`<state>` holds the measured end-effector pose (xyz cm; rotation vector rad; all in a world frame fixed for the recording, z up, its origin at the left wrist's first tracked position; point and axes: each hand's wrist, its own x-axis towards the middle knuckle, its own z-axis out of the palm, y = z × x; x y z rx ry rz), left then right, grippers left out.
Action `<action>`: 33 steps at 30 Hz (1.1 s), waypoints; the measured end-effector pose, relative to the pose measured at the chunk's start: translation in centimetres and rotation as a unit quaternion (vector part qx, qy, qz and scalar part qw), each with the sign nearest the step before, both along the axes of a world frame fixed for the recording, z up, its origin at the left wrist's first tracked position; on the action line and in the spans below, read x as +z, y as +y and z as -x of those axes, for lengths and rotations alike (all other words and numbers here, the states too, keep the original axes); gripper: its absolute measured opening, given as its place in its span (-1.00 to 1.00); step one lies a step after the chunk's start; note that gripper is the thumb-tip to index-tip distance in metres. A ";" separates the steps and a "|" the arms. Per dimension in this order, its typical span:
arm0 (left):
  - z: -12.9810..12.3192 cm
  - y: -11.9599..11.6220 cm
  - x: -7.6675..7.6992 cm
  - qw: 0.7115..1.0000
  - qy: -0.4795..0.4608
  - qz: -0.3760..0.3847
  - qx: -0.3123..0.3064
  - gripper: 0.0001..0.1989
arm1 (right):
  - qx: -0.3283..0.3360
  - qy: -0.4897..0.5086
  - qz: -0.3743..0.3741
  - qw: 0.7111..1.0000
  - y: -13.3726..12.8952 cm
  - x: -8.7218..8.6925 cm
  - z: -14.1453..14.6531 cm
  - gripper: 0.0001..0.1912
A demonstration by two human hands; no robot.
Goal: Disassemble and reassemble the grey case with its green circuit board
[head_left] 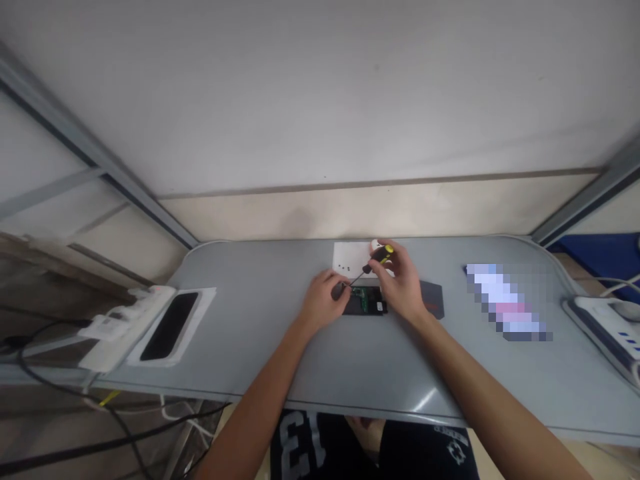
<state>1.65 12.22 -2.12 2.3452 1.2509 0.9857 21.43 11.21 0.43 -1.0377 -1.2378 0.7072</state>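
A screwdriver (381, 258) with a black and yellow handle is gripped in my right hand (403, 283). Its thin shaft slants down to the left, towards the green circuit board (361, 293). That board sits in a flat dark device (354, 309) on the table. At the device's left end, my left hand (323, 301) is closed on a dark rounded piece (339, 291), whose kind I cannot make out. The screwdriver's tip is close to the left fingers; what it touches is too small to tell. A small white thing (375, 245) shows by my right fingers.
White paper (345, 252) with several tiny dark bits lies behind the device. A dark grey panel (433, 299) is right of it. A blurred-out phone-like thing (505, 303) lies farther right. Leftwards are a black phone (170, 327) and a power strip (133, 327) with plugs.
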 end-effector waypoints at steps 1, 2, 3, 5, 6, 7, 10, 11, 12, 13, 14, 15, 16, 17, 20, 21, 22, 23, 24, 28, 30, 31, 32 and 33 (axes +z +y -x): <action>0.0 0.0 -0.1 1.000 -0.004 -0.002 -0.003 -0.93 | -0.003 0.008 -0.003 1.000 0.0 0.0 0.0 -0.57; 0.0 0.1 -0.2 1.000 -0.008 -0.005 -0.006 -0.94 | -0.005 0.016 -0.006 1.000 0.0 0.0 0.0 -0.58; 0.0 0.2 -0.3 1.000 -0.014 -0.008 -0.006 -0.95 | -0.007 0.024 -0.009 1.000 0.0 0.1 0.0 -0.60; 0.0 0.3 -0.6 0.999 -0.028 -0.016 -0.003 -0.94 | -0.008 0.036 -0.010 0.999 -0.1 0.3 -0.1 -0.62; 0.0 0.4 -0.7 0.999 -0.035 -0.021 0.000 -0.93 | -0.008 0.042 -0.009 0.999 -0.1 0.3 -0.1 -0.62; 0.0 0.5 -0.8 0.999 -0.041 -0.027 0.003 -0.93 | -0.008 0.046 -0.009 0.999 -0.1 0.4 -0.1 -0.62; 0.0 0.7 -1.0 0.998 -0.046 -0.042 0.005 -0.93 | -0.010 0.054 -0.007 0.998 0.0 0.5 -0.2 -0.62; 0.1 0.7 -1.1 0.998 -0.045 -0.045 0.005 -0.93 | -0.012 0.054 -0.007 0.998 0.1 0.4 -0.2 -0.61; 0.1 0.8 -1.1 0.998 -0.044 -0.047 0.004 -0.93 | -0.014 0.054 -0.007 0.998 0.2 0.4 -0.3 -0.61; 0.1 0.8 -1.2 0.998 -0.044 -0.048 0.002 -0.93 | -0.015 0.056 -0.008 0.998 0.2 0.4 -0.3 -0.60; 0.2 0.9 -1.3 0.998 -0.045 -0.048 0.002 -0.93 | -0.014 0.059 -0.010 0.998 0.3 0.5 -0.3 -0.60; 0.2 0.9 -1.3 0.998 -0.048 -0.046 0.001 -0.92 | -0.013 0.063 -0.013 0.998 0.3 0.5 -0.3 -0.60; 0.2 1.0 -1.3 0.998 -0.051 -0.041 0.001 -0.92 | -0.011 0.069 -0.017 0.997 0.3 0.6 -0.3 -0.61; 0.3 1.1 -1.3 0.998 -0.056 -0.034 0.001 -0.92 | -0.010 0.074 -0.020 0.997 0.3 0.7 -0.3 -0.62; 0.4 1.3 -1.3 0.997 -0.071 -0.019 0.005 -0.91 | -0.012 0.080 -0.024 0.996 0.2 0.9 -0.3 -0.64; 0.4 1.3 -1.2 0.997 -0.074 -0.016 0.006 -0.91 | -0.013 0.079 -0.026 0.996 0.2 0.9 -0.3 -0.64; 0.4 1.3 -1.2 0.997 -0.077 -0.016 0.007 -0.91 | -0.013 0.077 -0.028 0.997 0.2 0.8 -0.3 -0.64; 0.4 1.3 -1.2 0.997 -0.078 -0.017 0.006 -0.91 | -0.013 0.076 -0.032 0.997 0.2 0.7 -0.3 -0.64; 0.4 1.3 -1.2 0.997 -0.078 -0.018 0.004 -0.91 | -0.015 0.075 -0.037 0.996 0.3 0.6 -0.2 -0.64; 0.4 1.3 -1.3 0.997 -0.079 -0.026 -0.002 -0.90 | -0.022 0.067 -0.053 0.996 0.5 0.0 -0.1 -0.65; 0.4 1.3 -1.3 0.996 -0.081 -0.033 0.001 -0.90 | -0.021 0.057 -0.054 0.997 0.5 -0.1 -0.1 -0.64; 0.4 1.3 -1.2 0.996 -0.080 -0.035 0.001 -0.90 | -0.020 0.054 -0.055 0.997 0.5 0.0 -0.1 -0.64; 0.3 1.3 -1.2 0.996 -0.078 -0.036 0.000 -0.91 | -0.020 0.052 -0.056 0.997 0.4 0.0 -0.2 -0.64; 0.3 1.2 -1.2 0.997 -0.074 -0.035 -0.002 -0.91 | -0.022 0.051 -0.057 0.997 0.4 0.0 -0.2 -0.64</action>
